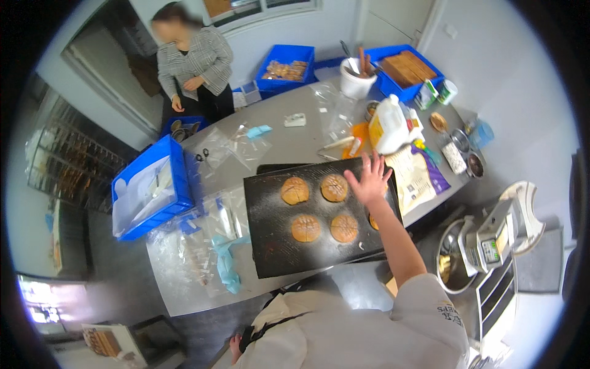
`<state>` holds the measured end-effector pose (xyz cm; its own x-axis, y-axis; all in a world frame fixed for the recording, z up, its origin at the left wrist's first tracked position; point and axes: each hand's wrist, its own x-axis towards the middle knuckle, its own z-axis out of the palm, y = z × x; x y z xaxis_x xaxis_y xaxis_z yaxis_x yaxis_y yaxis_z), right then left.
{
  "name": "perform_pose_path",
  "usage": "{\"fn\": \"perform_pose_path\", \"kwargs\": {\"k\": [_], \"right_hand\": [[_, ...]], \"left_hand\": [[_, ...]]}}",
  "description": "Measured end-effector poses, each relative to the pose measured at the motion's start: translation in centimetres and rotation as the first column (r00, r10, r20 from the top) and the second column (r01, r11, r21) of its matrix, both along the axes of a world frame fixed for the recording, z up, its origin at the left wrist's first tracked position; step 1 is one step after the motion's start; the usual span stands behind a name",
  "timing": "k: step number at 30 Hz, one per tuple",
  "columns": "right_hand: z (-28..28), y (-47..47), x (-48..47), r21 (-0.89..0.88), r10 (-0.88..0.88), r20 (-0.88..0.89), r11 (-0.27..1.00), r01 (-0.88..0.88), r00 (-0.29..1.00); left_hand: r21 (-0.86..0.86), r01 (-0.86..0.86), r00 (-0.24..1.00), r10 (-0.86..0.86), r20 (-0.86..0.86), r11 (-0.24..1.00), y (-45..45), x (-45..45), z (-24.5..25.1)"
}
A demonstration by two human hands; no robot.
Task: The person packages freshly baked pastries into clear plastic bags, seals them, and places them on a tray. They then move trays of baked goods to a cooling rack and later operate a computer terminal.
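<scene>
My right hand (370, 181), fingers spread, is above the right end of a dark metal baking tray (272, 253) and grips nothing that I can see. Round golden buns (344, 229) with scored, pale-dusted tops sit in two rows on it. The hand and forearm partly hide the buns at the right end; whether the palm touches one cannot be told. Another dark tray (276, 169) shows beneath the first one. Low by my side hangs my left hand (235, 348), mostly covered by a dark cuff and clothing, its fingers unclear.
A blue crate (184, 184) lined with paper stands at the table's left. Scissors (203, 155), plastic film and blue cloths (226, 265) lie nearby. Right of the trays are a white jug (389, 124) and a bag (410, 177). A person (196, 60) stands across the table.
</scene>
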<state>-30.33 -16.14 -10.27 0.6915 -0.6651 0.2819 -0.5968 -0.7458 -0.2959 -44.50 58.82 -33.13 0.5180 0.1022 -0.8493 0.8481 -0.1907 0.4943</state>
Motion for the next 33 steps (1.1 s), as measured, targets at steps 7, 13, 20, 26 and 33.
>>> {"fn": "perform_pose_path", "kwargs": {"k": [7,13,20,26,33], "right_hand": [[0.2,10.3,7.4,-0.014,0.185,-0.115,0.982,-0.188,0.976],[3.3,23.6,13.3,-0.152,0.322,-0.008,0.935,-0.320,0.947],[2.5,48.4,16.6,-0.162,0.566,0.055,0.818,-0.552,0.822],[2.5,72.0,17.9,-0.048,0.804,0.034,0.594,-0.803,0.593],[2.0,89.2,24.9,-0.049,0.920,0.115,0.383,-0.922,0.376]], "left_hand": [[-0.039,-0.218,0.971,0.213,-0.106,0.975,3.4,-6.5,-1.9],[-0.067,-0.459,0.876,0.439,-0.199,0.886,11.8,-10.4,-4.8],[-0.067,-0.621,0.784,0.618,-0.063,0.781,24.2,-9.9,-8.4],[0.098,-0.495,0.866,0.482,0.133,0.863,32.2,-3.3,-8.9],[0.094,-0.488,0.844,0.441,0.305,0.868,43.6,8.3,-9.5]]}}
